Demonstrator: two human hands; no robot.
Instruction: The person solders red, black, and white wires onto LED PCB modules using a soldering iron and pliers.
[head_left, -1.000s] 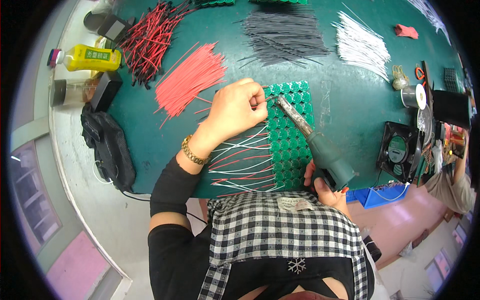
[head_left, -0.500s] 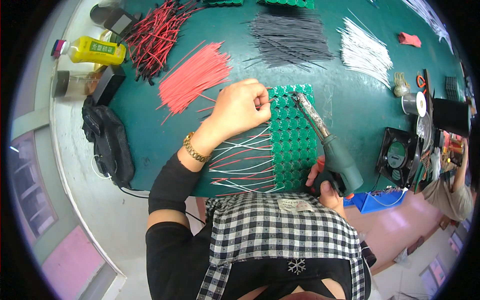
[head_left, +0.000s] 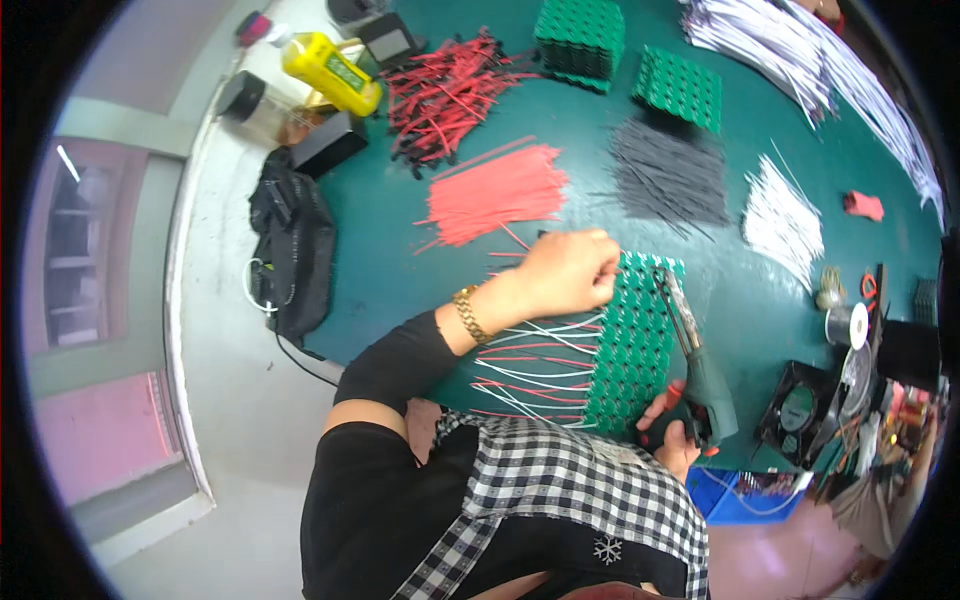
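Observation:
A green panel of small round circuit boards [head_left: 630, 350] lies on the table before me. Red and white wires [head_left: 530, 362] stick out leftward along its left edge. My left hand [head_left: 572, 272] is pinched closed at the panel's upper left corner; the fingers mostly hide the thin wire they hold. My right hand [head_left: 672, 430] is wrapped around the handle of a green soldering gun [head_left: 712, 400], by the panel's lower right. The gun's long metal barrel points away from me, its tip over the panel's top rows.
Beyond the panel lie piles of red wires [head_left: 500, 195], black wires [head_left: 670, 170] and white wires [head_left: 783, 222], plus stacked green panels [head_left: 580, 45]. A fan [head_left: 800, 410] and a solder spool [head_left: 847, 325] stand at right. A black bag [head_left: 290, 250] and yellow bottle [head_left: 330, 72] are left.
The whole view has swung, so the table's things sit lower and further right, and the stacked panels show more. Both hands keep their places at the panel, the right still gripping the soldering gun.

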